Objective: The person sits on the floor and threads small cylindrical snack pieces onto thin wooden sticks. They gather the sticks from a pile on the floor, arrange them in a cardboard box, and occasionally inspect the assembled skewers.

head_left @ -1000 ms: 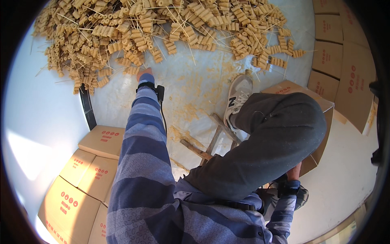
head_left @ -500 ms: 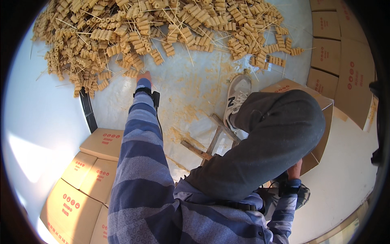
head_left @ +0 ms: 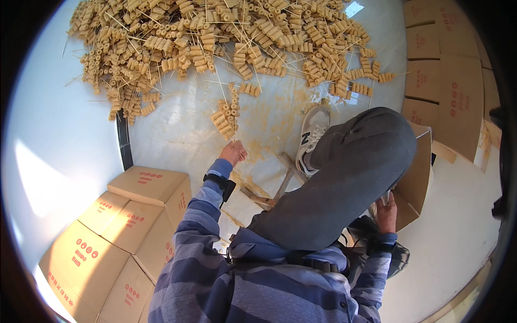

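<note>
A big heap of thin skewers threaded with tan cylinder pieces (head_left: 215, 43) covers the far floor. My left hand (head_left: 232, 152) is stretched forward and pinches the near ends of a small bunch of these skewers (head_left: 226, 116), which lies on the floor apart from the heap. A black band sits on that wrist. My right hand (head_left: 385, 211) is low at my right side, behind my raised knee in grey trousers (head_left: 350, 177), touching the edge of an open cardboard box (head_left: 417, 172). Its fingers are partly hidden.
Closed cardboard boxes (head_left: 118, 226) are stacked at my near left, and more boxes (head_left: 447, 81) line the right. My white shoe (head_left: 312, 134) rests beside a low wooden frame (head_left: 274, 188). A dark strip (head_left: 124, 140) crosses the pale floor at left, and crumbs are scattered ahead.
My left hand has drawn back toward me from the heap's edge, bringing a small bunch of skewers with it. The right hand has stayed by the open box.
</note>
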Demonstrator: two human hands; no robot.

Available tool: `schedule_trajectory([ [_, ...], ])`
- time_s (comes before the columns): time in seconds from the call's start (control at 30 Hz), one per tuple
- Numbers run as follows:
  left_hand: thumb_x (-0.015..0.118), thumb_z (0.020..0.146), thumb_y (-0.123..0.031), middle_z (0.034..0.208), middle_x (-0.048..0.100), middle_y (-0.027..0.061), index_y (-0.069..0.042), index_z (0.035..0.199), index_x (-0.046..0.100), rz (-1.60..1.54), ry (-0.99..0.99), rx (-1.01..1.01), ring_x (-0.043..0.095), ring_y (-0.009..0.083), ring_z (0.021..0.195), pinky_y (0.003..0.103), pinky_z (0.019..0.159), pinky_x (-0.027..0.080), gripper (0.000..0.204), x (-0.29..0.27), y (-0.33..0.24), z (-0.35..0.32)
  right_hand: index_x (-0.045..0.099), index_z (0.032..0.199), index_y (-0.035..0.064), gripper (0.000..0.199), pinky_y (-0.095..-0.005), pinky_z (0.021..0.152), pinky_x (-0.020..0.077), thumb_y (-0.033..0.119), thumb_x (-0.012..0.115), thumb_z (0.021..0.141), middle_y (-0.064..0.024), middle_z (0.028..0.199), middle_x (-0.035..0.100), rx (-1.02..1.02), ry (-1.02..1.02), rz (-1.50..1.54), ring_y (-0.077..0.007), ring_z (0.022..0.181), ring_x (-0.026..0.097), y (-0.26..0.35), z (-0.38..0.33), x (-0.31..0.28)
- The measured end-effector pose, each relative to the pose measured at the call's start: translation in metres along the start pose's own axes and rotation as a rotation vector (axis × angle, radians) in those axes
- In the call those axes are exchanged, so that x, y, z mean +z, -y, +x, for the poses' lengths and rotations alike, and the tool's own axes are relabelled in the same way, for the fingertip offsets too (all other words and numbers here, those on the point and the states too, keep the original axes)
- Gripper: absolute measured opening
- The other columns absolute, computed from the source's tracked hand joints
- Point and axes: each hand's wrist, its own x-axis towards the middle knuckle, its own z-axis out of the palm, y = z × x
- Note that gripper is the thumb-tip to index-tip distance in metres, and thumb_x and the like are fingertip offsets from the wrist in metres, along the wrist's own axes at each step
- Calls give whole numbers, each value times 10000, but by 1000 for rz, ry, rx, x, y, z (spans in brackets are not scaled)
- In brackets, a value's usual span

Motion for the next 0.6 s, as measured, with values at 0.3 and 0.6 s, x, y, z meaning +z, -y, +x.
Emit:
schedule_trajectory([
  [0.3,345,1070,-220,817,602,72,-20,840,536,273,157,482,567,175,759,317,736,498,359,13,-107,-128,682,1160,33,198,-336,938,515,35,617,972,-125,1191,678,-703,-448,-17,-278,1094,652,208,-57,-107],
  [0.6,471,1031,-258,811,635,236,-6,986,593,987,93,771,617,441,797,521,712,501,284,15,-202,-247,593,1322,223,555,-454,1138,363,36,680,806,-28,1489,477,-1502,-659,-525,-265,1358,469,335,-79,-139],
])
